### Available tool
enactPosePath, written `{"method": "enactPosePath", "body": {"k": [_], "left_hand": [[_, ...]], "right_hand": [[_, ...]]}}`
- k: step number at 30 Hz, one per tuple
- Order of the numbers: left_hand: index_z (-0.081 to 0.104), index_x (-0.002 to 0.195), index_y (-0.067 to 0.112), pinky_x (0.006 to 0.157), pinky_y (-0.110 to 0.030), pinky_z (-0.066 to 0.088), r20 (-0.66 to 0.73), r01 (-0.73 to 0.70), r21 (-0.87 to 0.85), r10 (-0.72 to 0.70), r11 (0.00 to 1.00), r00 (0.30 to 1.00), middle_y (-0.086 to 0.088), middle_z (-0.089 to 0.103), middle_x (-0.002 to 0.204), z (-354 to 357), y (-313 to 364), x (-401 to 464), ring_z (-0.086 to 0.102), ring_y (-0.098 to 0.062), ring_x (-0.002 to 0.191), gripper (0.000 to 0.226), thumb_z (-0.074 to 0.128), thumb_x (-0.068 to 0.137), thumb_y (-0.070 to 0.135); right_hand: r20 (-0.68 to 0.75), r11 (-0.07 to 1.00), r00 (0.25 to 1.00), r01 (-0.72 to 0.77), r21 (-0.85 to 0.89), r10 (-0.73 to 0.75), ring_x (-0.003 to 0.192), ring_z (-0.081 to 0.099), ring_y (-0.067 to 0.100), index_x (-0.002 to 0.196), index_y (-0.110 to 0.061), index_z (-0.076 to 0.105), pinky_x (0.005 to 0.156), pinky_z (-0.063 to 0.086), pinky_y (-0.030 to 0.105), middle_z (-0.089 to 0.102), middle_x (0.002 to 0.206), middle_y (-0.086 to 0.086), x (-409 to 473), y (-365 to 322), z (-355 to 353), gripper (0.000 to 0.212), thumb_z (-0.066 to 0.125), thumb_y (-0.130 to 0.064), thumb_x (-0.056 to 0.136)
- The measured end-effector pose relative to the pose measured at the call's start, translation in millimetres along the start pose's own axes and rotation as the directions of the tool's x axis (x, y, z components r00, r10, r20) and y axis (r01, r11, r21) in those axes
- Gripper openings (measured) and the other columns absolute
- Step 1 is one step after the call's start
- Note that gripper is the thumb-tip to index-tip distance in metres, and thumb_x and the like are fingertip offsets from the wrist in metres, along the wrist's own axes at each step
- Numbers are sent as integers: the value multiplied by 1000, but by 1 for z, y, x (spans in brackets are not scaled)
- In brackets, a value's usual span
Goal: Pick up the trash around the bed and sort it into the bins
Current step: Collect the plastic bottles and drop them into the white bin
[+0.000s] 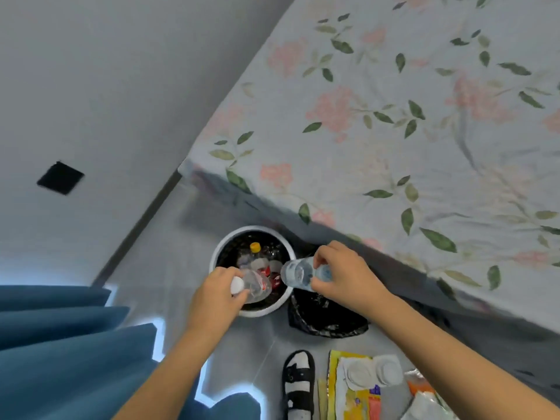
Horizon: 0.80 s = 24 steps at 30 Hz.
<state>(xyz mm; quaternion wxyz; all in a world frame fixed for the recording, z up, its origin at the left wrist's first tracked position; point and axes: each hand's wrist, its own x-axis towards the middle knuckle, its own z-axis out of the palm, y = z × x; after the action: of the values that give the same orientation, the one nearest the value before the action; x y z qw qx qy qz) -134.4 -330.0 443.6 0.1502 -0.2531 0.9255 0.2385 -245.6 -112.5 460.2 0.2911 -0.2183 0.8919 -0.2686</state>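
The bed [409, 131], under a floral sheet, runs along beyond and to the right of both hands. Just below the hands, on the floor beside it, stand two bins. The round white-rimmed bin [222, 247], lined in black, sits under the left hand and already holds several plastic bottles, one with a yellow cap. The black bag bin [321, 316] sits under and slightly nearer than the right hand, touching the white one.

The left hand [216, 295] has its fingers curled round a clear bottle with a red label [257, 286], held at the white-capped end, its body slanting out over the white bin's rim. The right hand [342, 274] pinches a second clear bottle with a blue label [298, 272], held sideways with its base over the same bin.

This looks like the sorting step: both bottles are poised for the bottle bin. The next move likely calls only for loosening each grip so they fall inside the rim, not into the bag.

Nearer than the right hand, wrappers and paper cups [363, 380] remain on the floor beside a sandalled foot [298, 383].
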Motion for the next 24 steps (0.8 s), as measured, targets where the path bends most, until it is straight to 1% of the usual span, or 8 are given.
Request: {"method": "enactPosePath", "body": {"k": [3,6,9,14,17,19,22,24], "left_hand": [[63,107,23,77,-35,50,12,77,-4,-77,997,997,1,61,110,24,-40,20,61,-25,95,28,69,79,26],[62,109,23,80,-40,51,40,112,10,-112,994,993,-2,60,112,51,-69,37,61,-29,96,28,67,81,26],[62,109,19,78,-39,51,57,100,28,-101,995,993,-5,60,112,73,-89,48,62,-32,95,28,67,82,24],[59,116,17,78,-36,48,141,98,115,-114,989,984,-5,55,119,99,-109,66,61,-31,98,30,62,88,27],[57,120,18,77,-35,48,153,50,155,-74,987,985,-5,54,121,111,-117,83,61,-30,100,33,60,89,27],[56,122,17,77,-36,49,154,23,199,-55,980,986,-6,53,121,118,-120,95,61,-30,101,33,59,90,25],[52,128,16,82,-39,51,265,7,321,-97,947,959,-9,52,123,127,-128,106,59,-31,107,37,57,91,19],[48,133,16,86,-38,51,333,25,379,-162,925,929,-10,51,127,129,-133,108,56,-30,114,45,59,90,23]], "right_hand": [[81,998,996,33,-49,-29,87,54,24,95,-19,54,77,48,36,47,102,-1,41,-4,45,20,61,-29,79],[135,994,991,28,-104,-14,93,55,26,99,-17,54,80,47,37,51,108,2,69,-2,84,23,62,-26,79],[199,987,980,15,-159,18,97,56,28,102,-13,55,78,44,35,57,107,6,88,-1,116,24,60,-24,80],[270,982,962,7,-188,45,99,57,30,105,-10,56,75,42,31,61,110,11,112,1,159,24,57,-15,82],[281,981,959,23,-191,33,100,56,32,104,-10,55,79,47,35,61,109,12,122,8,179,23,55,-14,82],[272,983,962,36,-181,14,100,55,33,101,-11,55,79,48,37,63,105,12,128,13,192,19,56,-15,81],[310,980,950,15,-196,47,103,55,35,102,-10,56,81,48,38,62,108,14,131,21,208,20,52,-8,82],[375,969,923,10,-247,86,108,55,36,110,-9,53,83,48,39,59,117,14,125,29,217,26,51,-4,84]]}}
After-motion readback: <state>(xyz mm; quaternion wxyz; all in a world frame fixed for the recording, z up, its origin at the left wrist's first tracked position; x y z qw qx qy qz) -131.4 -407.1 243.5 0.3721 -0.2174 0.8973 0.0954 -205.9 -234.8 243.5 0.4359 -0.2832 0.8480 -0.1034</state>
